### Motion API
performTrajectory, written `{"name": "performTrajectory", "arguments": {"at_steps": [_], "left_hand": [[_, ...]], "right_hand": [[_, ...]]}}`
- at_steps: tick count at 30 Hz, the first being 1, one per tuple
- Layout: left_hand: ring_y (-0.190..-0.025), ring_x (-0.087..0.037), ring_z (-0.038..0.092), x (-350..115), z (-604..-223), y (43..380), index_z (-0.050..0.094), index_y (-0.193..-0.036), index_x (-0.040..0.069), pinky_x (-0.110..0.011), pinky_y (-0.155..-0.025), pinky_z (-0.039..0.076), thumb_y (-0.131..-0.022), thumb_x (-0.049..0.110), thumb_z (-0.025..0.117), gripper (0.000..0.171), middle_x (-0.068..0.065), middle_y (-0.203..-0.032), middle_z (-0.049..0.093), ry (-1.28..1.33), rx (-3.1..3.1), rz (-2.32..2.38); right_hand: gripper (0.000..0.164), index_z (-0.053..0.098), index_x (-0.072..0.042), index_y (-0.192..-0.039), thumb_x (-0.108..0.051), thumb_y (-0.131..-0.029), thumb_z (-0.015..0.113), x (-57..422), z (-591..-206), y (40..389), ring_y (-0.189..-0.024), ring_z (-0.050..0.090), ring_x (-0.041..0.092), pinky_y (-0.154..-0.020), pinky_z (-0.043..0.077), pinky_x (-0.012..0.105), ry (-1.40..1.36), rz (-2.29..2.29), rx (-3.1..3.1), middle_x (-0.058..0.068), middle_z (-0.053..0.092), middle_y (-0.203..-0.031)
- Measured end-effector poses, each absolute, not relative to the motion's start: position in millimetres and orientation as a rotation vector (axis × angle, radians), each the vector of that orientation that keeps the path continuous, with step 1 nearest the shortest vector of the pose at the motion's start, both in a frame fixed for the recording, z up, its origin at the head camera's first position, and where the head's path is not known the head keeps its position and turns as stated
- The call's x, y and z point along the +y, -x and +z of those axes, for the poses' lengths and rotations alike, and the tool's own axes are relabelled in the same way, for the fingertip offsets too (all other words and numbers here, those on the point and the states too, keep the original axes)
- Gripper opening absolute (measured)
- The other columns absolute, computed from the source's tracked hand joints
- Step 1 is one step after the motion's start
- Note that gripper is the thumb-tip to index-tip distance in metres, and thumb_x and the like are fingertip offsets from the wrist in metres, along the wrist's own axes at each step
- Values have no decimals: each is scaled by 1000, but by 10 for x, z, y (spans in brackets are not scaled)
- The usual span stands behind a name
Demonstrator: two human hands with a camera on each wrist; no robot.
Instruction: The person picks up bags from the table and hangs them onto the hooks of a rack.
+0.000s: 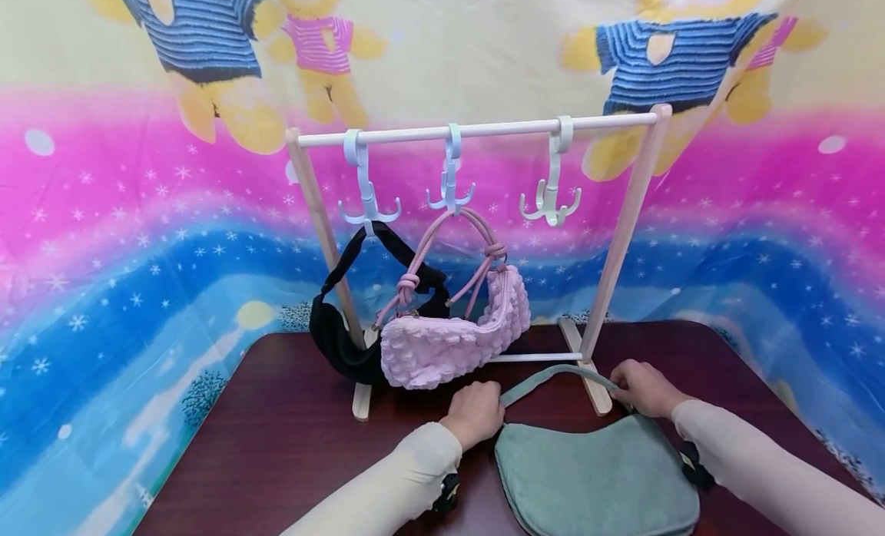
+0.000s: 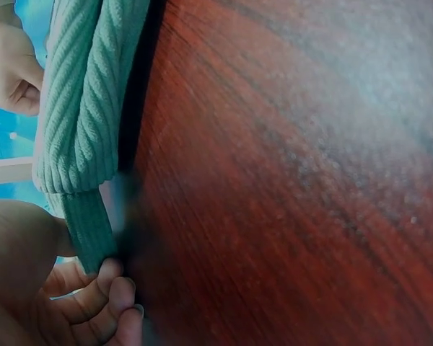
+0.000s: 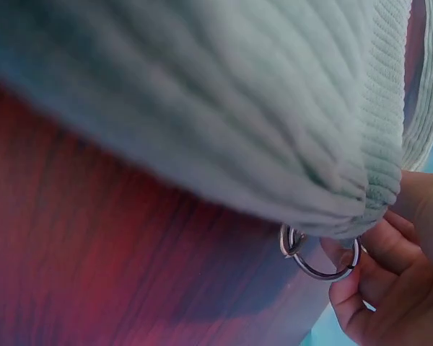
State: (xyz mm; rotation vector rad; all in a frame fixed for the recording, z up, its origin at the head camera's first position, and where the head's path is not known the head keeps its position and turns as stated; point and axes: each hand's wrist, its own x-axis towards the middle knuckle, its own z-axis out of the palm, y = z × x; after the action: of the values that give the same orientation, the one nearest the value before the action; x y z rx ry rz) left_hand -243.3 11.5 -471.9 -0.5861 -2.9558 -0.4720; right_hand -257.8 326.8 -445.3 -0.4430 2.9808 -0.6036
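A sage-green corduroy shoulder bag (image 1: 598, 474) is over the front of the table, its strap (image 1: 553, 373) arched up behind it. My left hand (image 1: 475, 413) pinches the strap's left end, close below the bag's corner in the left wrist view, where the fingers (image 2: 94, 295) curl round the green band. My right hand (image 1: 646, 388) grips the strap's right end by the bag's other corner. In the right wrist view a metal ring (image 3: 325, 270) hangs at that corner, with the right fingertips against it.
Behind the bag stands a wooden rack (image 1: 477, 129) with three hook hangers. A black bag (image 1: 339, 340) hangs from the left hanger, a pink bubbly bag (image 1: 449, 348) from the middle one. The pale green right hanger (image 1: 551, 190) bears nothing. The rack's foot (image 1: 596, 390) reaches close behind the strap.
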Motion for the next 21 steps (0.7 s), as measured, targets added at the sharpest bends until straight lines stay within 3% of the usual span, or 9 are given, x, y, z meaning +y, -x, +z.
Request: {"name": "performTrajectory", "arguments": {"at_steps": [9, 21], "left_hand": [[-66, -25, 68, 127, -4696, 2458, 60, -70, 13, -36, -55, 50, -92, 20, 66, 24, -8, -76, 72, 613, -2965, -492], [-63, -24, 65, 119, -4673, 2531, 51, -67, 13, -34, -53, 46, -91, 20, 68, 30, -7, -69, 64, 659, -2926, -540]], "right_hand": [[23, 62, -8, -68, -1, -86, 75, 3315, -4445, 2598, -54, 46, 8, -54, 39, 24, 495, -619, 2936, -4, 55, -61], [25, 56, -6, -69, 1, -86, 74, 3324, -4442, 2619, -59, 50, 12, -57, 42, 27, 476, -689, 2878, -1, 59, -66]]}}
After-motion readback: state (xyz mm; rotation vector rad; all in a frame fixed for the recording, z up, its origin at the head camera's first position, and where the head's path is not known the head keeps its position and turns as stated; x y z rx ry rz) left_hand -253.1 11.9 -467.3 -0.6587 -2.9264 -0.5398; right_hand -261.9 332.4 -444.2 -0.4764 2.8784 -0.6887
